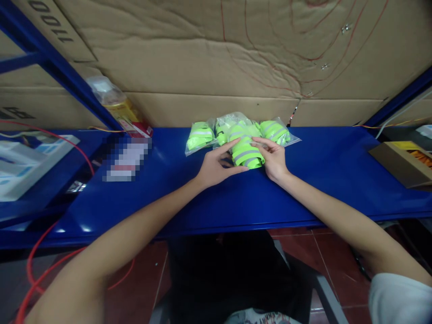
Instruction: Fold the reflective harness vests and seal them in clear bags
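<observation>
Between my two hands is a rolled neon-yellow reflective strap (248, 154) with grey stripes, held just above the blue shelf. My left hand (216, 167) grips it from the left, thumb along the lower edge and fingers on the upper side. My right hand (274, 159) closes on its right side with thumb and fingertips. Right behind lie clear plastic bags with similar neon rolls: one bag (200, 136) to the left, one bag (275, 132) to the right, and a bag (232, 121) in the middle, partly hidden by the held roll.
On the blue shelf (162, 198), a bottle (116, 105) leans at the back left beside a blurred-out paper (126, 159). An open cardboard box (401, 164) stands at the right. Cardboard (168, 67) walls the back; a red cable (30, 265) hangs at the left.
</observation>
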`<control>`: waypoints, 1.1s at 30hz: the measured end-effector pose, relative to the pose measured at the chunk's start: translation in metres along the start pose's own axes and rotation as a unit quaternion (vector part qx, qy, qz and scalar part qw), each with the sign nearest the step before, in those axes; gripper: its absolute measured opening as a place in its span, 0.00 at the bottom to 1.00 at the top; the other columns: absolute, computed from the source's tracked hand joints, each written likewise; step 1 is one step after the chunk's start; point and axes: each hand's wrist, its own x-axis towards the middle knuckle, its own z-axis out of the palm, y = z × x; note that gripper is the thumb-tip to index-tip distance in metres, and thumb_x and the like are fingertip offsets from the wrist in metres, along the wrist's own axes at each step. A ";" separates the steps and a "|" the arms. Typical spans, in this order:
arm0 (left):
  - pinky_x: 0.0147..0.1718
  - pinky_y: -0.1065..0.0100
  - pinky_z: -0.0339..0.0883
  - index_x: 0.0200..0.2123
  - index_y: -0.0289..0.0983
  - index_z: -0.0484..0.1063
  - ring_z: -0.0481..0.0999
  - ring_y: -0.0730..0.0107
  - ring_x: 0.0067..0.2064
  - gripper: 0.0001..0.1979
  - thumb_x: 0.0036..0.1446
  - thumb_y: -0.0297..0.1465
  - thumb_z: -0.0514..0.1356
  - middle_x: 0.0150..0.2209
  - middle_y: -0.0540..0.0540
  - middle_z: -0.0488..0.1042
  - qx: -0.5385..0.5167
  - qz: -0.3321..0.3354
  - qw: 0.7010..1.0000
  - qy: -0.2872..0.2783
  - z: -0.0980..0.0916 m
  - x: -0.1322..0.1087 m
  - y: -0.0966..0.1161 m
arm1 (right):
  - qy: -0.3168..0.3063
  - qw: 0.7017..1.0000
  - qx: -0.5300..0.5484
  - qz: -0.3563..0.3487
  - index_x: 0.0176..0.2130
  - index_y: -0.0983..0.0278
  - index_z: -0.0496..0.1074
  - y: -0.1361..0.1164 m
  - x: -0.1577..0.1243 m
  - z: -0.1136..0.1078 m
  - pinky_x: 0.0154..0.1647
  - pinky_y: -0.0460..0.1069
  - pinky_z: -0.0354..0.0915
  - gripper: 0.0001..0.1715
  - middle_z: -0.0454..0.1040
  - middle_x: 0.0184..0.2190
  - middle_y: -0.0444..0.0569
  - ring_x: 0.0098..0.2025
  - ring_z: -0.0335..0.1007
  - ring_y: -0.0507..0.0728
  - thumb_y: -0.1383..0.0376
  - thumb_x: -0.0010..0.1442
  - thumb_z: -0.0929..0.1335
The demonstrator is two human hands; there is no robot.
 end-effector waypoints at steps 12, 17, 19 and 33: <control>0.28 0.64 0.84 0.58 0.41 0.84 0.81 0.70 0.26 0.31 0.49 0.38 0.80 0.40 0.45 0.86 -0.072 -0.060 0.992 0.088 -0.015 0.016 -0.011 | -0.142 0.985 0.022 0.095 0.63 0.50 0.80 -0.014 -0.013 0.005 0.41 0.57 0.86 0.44 0.85 0.52 0.46 0.43 0.84 0.59 0.49 0.50 0.84; 0.26 0.64 0.83 0.66 0.52 0.76 0.84 0.67 0.33 0.42 0.48 0.37 0.82 0.66 0.41 0.75 -0.091 -0.052 0.994 -0.014 -0.012 0.008 -0.003 | -0.094 0.988 0.038 0.113 0.63 0.52 0.80 0.000 -0.006 0.002 0.44 0.59 0.85 0.43 0.85 0.42 0.46 0.40 0.83 0.58 0.49 0.50 0.84; 0.26 0.65 0.83 0.70 0.55 0.72 0.86 0.59 0.41 0.56 0.36 0.34 0.86 0.68 0.39 0.72 -0.081 -0.040 0.995 -0.042 -0.009 0.005 -0.002 | -0.084 0.988 0.050 0.120 0.63 0.52 0.80 0.003 -0.004 0.001 0.43 0.58 0.85 0.44 0.85 0.40 0.45 0.38 0.82 0.57 0.49 0.49 0.84; 0.21 0.72 0.72 0.65 0.46 0.77 0.80 0.68 0.34 0.43 0.43 0.23 0.75 0.55 0.41 0.81 -0.051 -0.028 0.996 0.061 -0.011 0.011 -0.014 | -0.158 0.984 0.041 0.078 0.63 0.53 0.79 -0.016 -0.012 0.007 0.61 0.64 0.81 0.54 0.82 0.60 0.48 0.53 0.84 0.63 0.51 0.39 0.88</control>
